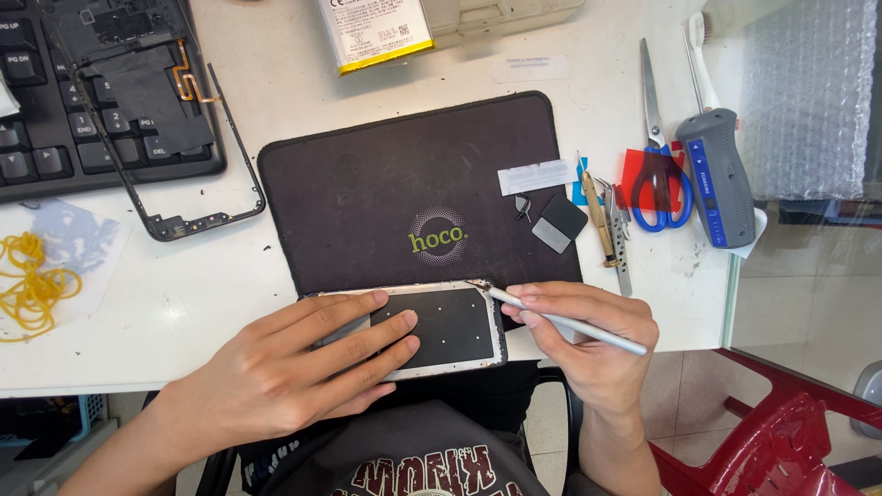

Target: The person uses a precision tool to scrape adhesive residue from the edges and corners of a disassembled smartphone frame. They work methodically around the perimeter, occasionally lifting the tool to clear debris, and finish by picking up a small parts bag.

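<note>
Head view of a repair bench. Left hand point(294, 367) laid flat, fingers spread and pressing down on an opened phone body point(441, 326) with a dark inner plate and pale frame, lying at the near edge of a black work mat point(367, 184). Right hand point(588, 340) closed in a pen grip around a slim silver tool point(560, 321), tip touching the upper right corner of the phone body. On the mat's far right: a white strip point(536, 176), a small bent metal piece point(523, 207) and a dark square part point(559, 222) with a grey corner. Just beyond the mat on the white table point(230, 266): brass-handled tool point(599, 216), tweezers point(620, 243), blue-handled scissors point(657, 156) over red film point(643, 165), grey and blue electric driver point(721, 179), white toothbrush point(700, 55). Upper left: black keyboard point(55, 138) carrying a black phone mid-frame point(165, 129) with orange flex cable. Far left: yellow rubber bands point(32, 285). Top centre: flat battery point(375, 32) with yellow edge. Right edge: bubble wrap point(808, 101); red plastic chair point(781, 432) below.
</note>
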